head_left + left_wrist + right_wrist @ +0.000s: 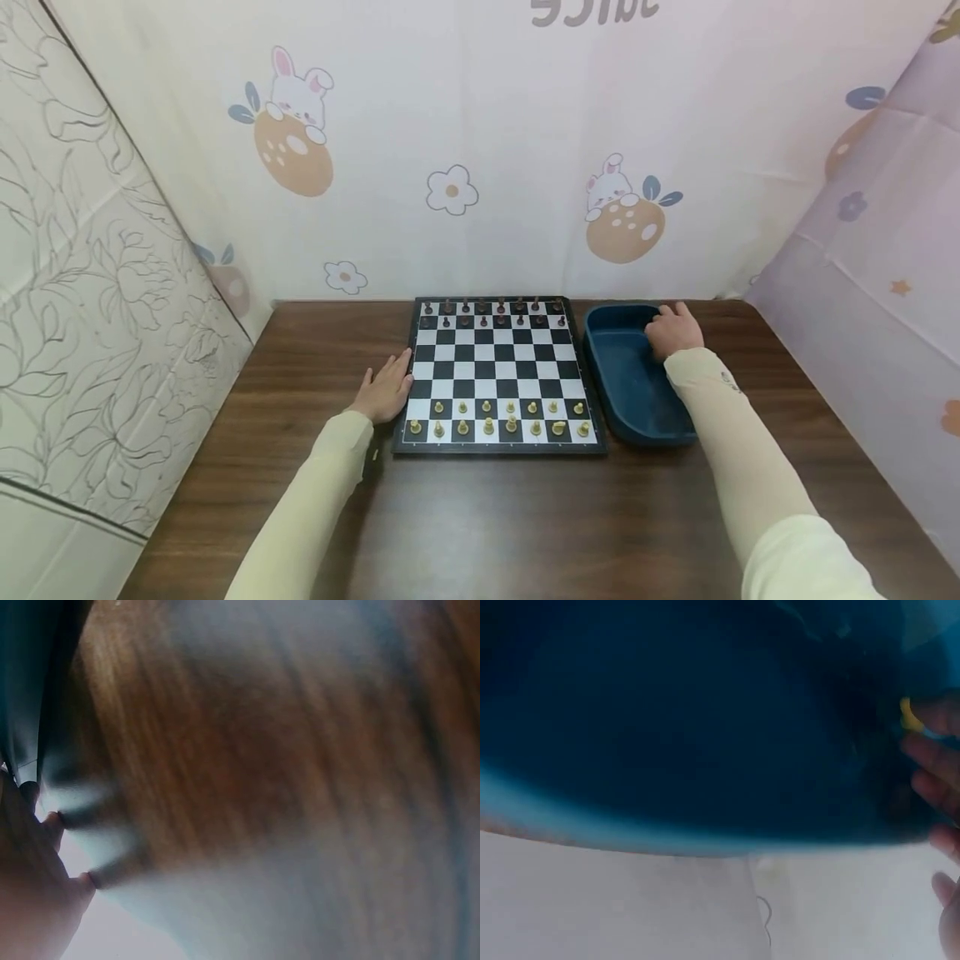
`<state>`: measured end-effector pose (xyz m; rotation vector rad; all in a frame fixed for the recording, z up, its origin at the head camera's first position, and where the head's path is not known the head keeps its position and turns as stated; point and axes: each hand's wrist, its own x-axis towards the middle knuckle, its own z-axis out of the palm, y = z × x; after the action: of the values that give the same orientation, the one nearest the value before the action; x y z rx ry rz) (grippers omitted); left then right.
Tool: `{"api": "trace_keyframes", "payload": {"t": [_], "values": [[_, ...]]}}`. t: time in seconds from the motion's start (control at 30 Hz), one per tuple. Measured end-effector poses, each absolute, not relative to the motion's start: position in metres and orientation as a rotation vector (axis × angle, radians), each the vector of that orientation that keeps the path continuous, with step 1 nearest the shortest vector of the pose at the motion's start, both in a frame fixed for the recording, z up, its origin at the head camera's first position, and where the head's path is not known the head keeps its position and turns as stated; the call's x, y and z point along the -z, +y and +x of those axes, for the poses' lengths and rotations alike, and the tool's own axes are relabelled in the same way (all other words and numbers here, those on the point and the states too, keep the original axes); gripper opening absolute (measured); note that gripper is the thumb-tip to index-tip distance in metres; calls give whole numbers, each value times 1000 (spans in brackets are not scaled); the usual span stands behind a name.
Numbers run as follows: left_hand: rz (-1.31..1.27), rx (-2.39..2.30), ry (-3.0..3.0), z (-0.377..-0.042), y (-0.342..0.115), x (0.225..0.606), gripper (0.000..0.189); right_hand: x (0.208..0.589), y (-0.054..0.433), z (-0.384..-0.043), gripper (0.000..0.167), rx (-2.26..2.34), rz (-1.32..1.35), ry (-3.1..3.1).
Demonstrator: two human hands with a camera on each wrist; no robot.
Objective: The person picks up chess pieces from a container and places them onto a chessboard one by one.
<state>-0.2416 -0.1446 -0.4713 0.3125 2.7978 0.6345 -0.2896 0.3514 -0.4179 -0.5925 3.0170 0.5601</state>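
Note:
A black-and-white chessboard (495, 367) lies on the table. Dark red chess pieces (482, 307) stand in two rows along its far side, and yellow pieces (488, 426) in two rows along its near side. My left hand (385, 390) rests flat at the board's left edge, fingers extended. To the right of the board, my right hand (675, 331) is over the far end of a blue bin (637, 392). In the right wrist view, its thumb and fingers pinch a small yellow chess piece (910, 716), mostly covered by the fingertips.
Brown wood-grain table (510, 517) extends in front of the board and out to both sides. A printed cloth (517, 108) hangs behind it, and patterned panels (97, 275) rise on the left. The bin stands close against the board's right edge.

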Motion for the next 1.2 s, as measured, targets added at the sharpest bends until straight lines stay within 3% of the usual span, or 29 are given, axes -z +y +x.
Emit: {"api": "trace_keyframes", "payload": {"t": [0.33,0.87,1.2], "values": [[307,-638,2805,-241,-142,475,56,433,350,-292,18,-558,-543,3063],[317,-635,2811,-241,-142,474,56,432,354,-287,17,-468,-533,3097],[322,-633,2805,-240,-144,472,56,422,358,-292,26,-349,-580,3090]]}}
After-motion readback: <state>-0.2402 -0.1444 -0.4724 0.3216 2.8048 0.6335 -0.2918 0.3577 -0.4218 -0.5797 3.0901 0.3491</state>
